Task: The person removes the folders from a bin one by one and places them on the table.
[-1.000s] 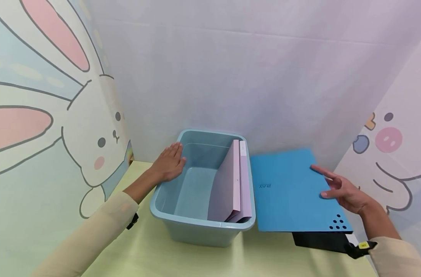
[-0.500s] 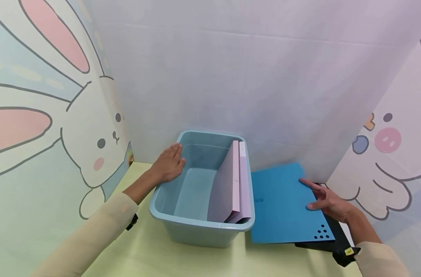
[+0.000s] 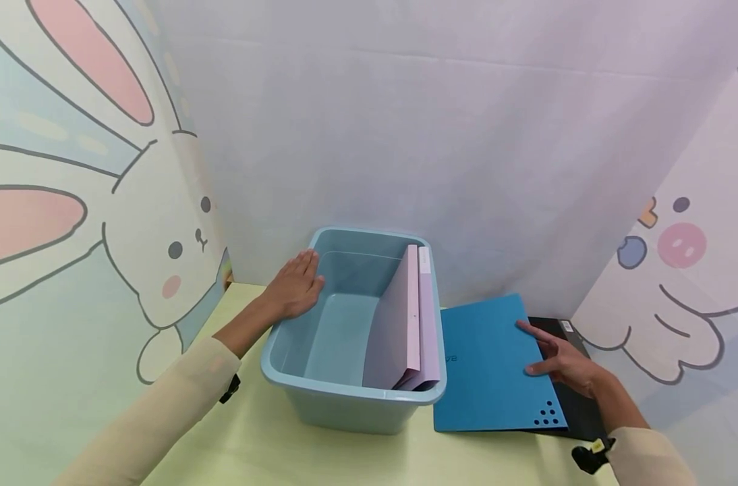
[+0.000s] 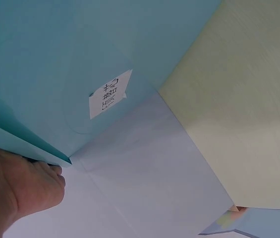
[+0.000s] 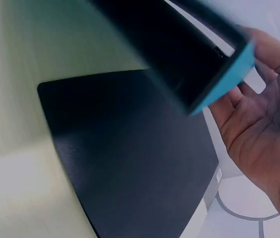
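Note:
My left hand (image 3: 291,289) rests on the left rim of a light-blue plastic bin (image 3: 351,412), fingers extended. In the left wrist view a white handwritten label (image 4: 110,94) is on the bin's outer wall. At the bin's right, my right hand (image 3: 560,361) holds a blue file folder (image 3: 487,378) by its right edge, thumb and forefinger on its upper face. In the right wrist view the folder's dark side and blue end (image 5: 229,82) show, blurred. Below it a black folder (image 5: 130,148) lies flat, partly covered in the head view.
Two lavender file folders (image 3: 393,331) stand upright against the bin's right wall. The bin's left part shows bare floor. Bin and black folder sit on a pale yellow-green tabletop (image 3: 272,445). A plain curtain (image 3: 393,135) hangs behind; cartoon panels (image 3: 162,236) flank both sides.
The right hand has moved left and toward the front with the blue folder, which is now lower and closer to the bin. More of the black folder shows. The left hand stays put.

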A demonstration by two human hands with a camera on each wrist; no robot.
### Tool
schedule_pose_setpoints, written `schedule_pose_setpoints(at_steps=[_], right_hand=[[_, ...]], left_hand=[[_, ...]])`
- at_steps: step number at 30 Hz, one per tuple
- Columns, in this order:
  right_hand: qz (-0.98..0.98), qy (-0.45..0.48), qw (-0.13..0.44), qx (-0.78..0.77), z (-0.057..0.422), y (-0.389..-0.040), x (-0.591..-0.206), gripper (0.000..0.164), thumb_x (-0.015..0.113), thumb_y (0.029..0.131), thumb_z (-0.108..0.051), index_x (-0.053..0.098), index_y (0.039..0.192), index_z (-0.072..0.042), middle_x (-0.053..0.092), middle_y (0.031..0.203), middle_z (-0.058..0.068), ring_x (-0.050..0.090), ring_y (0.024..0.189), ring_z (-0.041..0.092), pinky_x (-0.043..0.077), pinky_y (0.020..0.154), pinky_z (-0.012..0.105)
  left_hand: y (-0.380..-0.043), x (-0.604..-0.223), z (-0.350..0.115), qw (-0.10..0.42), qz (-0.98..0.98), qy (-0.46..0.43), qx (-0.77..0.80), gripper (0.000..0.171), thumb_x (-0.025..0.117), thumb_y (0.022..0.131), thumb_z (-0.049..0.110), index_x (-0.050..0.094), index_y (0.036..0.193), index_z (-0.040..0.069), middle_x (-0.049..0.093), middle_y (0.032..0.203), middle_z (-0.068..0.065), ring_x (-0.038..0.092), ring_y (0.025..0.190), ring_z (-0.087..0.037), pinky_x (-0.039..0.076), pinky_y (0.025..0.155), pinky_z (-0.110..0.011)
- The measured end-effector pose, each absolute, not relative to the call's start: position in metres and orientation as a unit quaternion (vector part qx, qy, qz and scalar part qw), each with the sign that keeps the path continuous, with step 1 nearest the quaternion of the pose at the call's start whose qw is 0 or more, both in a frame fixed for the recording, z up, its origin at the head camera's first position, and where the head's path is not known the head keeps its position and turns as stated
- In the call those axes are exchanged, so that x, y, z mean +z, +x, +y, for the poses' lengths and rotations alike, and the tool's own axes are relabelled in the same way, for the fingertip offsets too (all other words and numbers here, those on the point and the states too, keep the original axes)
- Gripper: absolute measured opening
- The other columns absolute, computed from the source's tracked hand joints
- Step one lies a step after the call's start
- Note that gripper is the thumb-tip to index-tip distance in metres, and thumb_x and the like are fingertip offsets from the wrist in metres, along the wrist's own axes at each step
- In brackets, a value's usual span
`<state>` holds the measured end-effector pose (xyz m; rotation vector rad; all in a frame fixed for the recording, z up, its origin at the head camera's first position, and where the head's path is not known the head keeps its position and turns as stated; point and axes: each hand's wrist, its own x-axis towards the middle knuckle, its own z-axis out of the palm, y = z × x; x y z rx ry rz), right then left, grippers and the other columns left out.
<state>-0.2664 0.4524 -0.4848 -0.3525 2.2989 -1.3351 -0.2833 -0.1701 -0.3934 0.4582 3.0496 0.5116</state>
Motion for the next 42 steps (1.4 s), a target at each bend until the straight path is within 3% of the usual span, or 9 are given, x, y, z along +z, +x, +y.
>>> schedule_pose_setpoints(at_steps=[3,5,8,10,20,30,32,37,42], right_hand=[[0.850,-0.111,0.219,-0.466,0.452,-0.265,-0.488,0.108,0.082,0.101,-0.013,0.010,0.183,-0.013,-0.002,0.184,0.039,0.050,0.151,0.063,0.062,0.104,0.056],[0.857,-0.088,0.216,-0.460,0.452,-0.264,-0.492,0.108,0.083,0.101,-0.014,0.012,0.182,-0.012,0.007,0.183,0.042,0.064,0.138,0.051,0.063,0.102,0.057],[0.869,-0.054,0.209,-0.446,0.453,-0.263,-0.498,0.105,0.083,0.101,-0.016,0.017,0.181,-0.008,0.022,0.175,0.049,0.072,0.125,0.040,0.065,0.098,0.058],[0.881,-0.028,0.197,-0.430,0.453,-0.262,-0.503,0.101,0.084,0.100,-0.017,0.021,0.179,-0.006,0.030,0.168,0.051,0.074,0.120,0.041,0.066,0.096,0.057],[0.921,-0.026,0.156,-0.357,0.447,-0.257,-0.520,0.091,0.088,0.094,-0.009,0.038,0.168,0.009,0.046,0.152,0.056,0.070,0.124,0.057,0.066,0.097,0.061],[0.963,-0.045,0.102,-0.244,0.430,-0.255,-0.524,0.071,0.086,0.090,-0.009,0.059,0.153,0.010,0.053,0.149,0.051,0.065,0.124,0.063,0.064,0.098,0.069],[0.970,-0.048,0.090,-0.220,0.426,-0.256,-0.524,0.070,0.085,0.089,-0.008,0.060,0.152,0.010,0.052,0.150,0.051,0.059,0.130,0.068,0.059,0.102,0.075],[0.979,-0.074,0.036,-0.188,0.399,-0.255,-0.521,0.062,0.084,0.097,-0.013,0.062,0.151,0.008,0.050,0.152,0.050,0.043,0.141,0.076,0.046,0.107,0.087],[0.971,-0.132,0.014,-0.199,0.353,-0.251,-0.522,0.060,0.086,0.101,-0.024,0.066,0.150,0.004,0.056,0.154,0.043,0.048,0.144,0.070,0.049,0.109,0.084]], left_hand=[[-0.282,-0.393,-0.170,0.007,0.975,0.146,0.166,0.072,0.025,0.121,0.033,0.010,0.175,-0.012,0.007,0.187,-0.031,0.006,0.177,-0.050,0.007,0.145,-0.063],[-0.282,-0.392,-0.170,0.007,0.975,0.147,0.167,0.072,0.025,0.121,0.033,0.010,0.175,-0.012,0.007,0.187,-0.031,0.006,0.177,-0.050,0.006,0.145,-0.063],[-0.282,-0.392,-0.170,0.008,0.975,0.147,0.168,0.072,0.025,0.122,0.033,0.009,0.175,-0.012,0.006,0.188,-0.031,0.006,0.177,-0.050,0.006,0.145,-0.063],[-0.283,-0.392,-0.169,0.008,0.975,0.148,0.167,0.072,0.025,0.122,0.033,0.009,0.175,-0.013,0.006,0.188,-0.031,0.006,0.177,-0.050,0.006,0.145,-0.063],[-0.283,-0.393,-0.169,0.001,0.973,0.150,0.173,0.071,0.025,0.122,0.032,0.011,0.175,-0.013,0.007,0.187,-0.032,0.006,0.177,-0.050,0.007,0.145,-0.063],[-0.283,-0.393,-0.171,0.005,0.973,0.149,0.175,0.071,0.026,0.121,0.030,0.009,0.175,-0.014,0.005,0.187,-0.032,0.004,0.177,-0.050,0.006,0.145,-0.063],[-0.283,-0.393,-0.172,0.006,0.973,0.149,0.174,0.071,0.026,0.121,0.030,0.008,0.175,-0.014,0.005,0.187,-0.032,0.004,0.177,-0.050,0.006,0.145,-0.063],[-0.284,-0.394,-0.172,0.004,0.973,0.152,0.172,0.071,0.026,0.122,0.030,0.009,0.175,-0.014,0.007,0.187,-0.032,0.007,0.177,-0.051,0.007,0.145,-0.063],[-0.285,-0.395,-0.172,0.002,0.973,0.155,0.169,0.072,0.025,0.122,0.032,0.009,0.175,-0.014,0.006,0.187,-0.032,0.007,0.177,-0.051,0.007,0.145,-0.063]])
